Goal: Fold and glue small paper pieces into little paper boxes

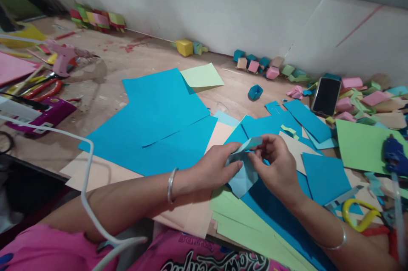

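Observation:
A light blue sheet of paper (244,177) with creases is held up between both hands, partly folded along its upper side. My left hand (219,164) grips its left side, thumb lying across the near face. At the upper right, my right hand (276,160) pinches the folded flap with thumb and bent fingers. Beneath the hands lie blue sheets (267,207) and light green sheets (236,215). Left of them, larger blue sheets (156,118) rest over peach paper (188,213). Behind the hands stands a small folded blue paper box (255,92).
Small folded paper pieces line the wall, including a yellow box (184,47). A phone (325,96) leans among pieces at right. Yellow-handled scissors (360,215), a cutter (344,197) and a blue glue gun (394,154) lie right; a pink glue gun (65,56) left. A white cable (86,177) crosses my left arm.

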### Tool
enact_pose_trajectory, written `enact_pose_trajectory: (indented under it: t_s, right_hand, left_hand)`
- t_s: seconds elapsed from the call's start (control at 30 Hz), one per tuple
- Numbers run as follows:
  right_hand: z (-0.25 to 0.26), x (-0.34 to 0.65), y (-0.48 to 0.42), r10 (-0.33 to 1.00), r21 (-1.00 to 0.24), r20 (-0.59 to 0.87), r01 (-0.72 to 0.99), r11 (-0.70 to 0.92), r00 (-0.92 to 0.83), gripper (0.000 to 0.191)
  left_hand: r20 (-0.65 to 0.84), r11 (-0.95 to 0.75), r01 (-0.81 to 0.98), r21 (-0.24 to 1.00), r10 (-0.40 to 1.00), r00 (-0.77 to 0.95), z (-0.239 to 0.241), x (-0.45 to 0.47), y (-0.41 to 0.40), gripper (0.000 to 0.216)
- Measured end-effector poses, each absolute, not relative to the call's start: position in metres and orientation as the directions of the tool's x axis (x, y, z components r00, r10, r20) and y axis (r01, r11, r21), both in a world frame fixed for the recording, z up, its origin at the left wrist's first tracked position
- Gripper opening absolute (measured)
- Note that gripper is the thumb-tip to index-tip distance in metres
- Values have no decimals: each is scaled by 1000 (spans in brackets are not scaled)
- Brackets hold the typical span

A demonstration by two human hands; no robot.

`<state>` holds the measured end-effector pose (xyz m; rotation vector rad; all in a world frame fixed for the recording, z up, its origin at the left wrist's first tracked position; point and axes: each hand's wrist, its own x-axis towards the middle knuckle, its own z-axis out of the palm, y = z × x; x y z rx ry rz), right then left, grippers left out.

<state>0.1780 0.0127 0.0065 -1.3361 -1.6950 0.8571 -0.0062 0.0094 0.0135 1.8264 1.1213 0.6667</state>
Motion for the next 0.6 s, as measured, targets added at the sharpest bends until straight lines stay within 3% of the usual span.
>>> enact_pose_trajectory:
  t_s: [0.13,0.3,0.4,0.6]
  right_hand:
    - [9,179,17,963,-879,119,425,215,-240,6]
    - [11,179,18,935,-811,266,469,349,-236,5]
    - [11,180,19,942,-795,281,505,336,-184,5]
    - [10,183,24,964,-815,227,515,265,-136,11]
  left_hand:
    - [-8,-217,425,879,884,468,12,-5,10,12]
    - [-54,-152,411,899,892,449,13,-4,10,22]
    - [-105,-56,403,914,925,365,16,-3,9,34]
    - [-33,-69,274,959,936,350,20,-4,8,12]
